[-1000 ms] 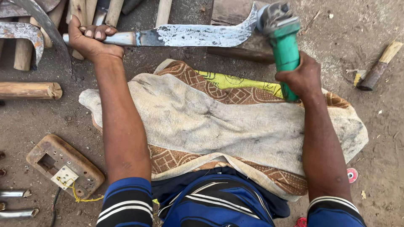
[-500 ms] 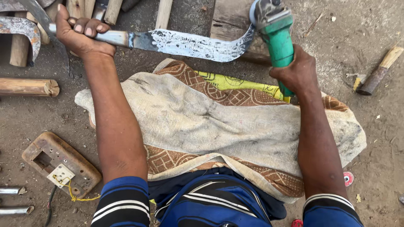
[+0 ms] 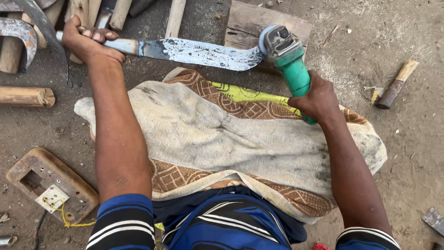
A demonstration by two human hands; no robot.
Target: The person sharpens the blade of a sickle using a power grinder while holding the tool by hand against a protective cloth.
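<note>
The head camera looks steeply down, close over the cloth-draped lap (image 3: 240,139) and dirt ground (image 3: 393,37) (one view only).

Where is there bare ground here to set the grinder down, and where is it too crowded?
Bare dirt lies at upper right, between the wooden board and the short wooden-handled tool, and below that tool beside the cloth. The top left is crowded: curved blades and wooden handles surround the left hand. The right hand holds the green grinder.
</note>
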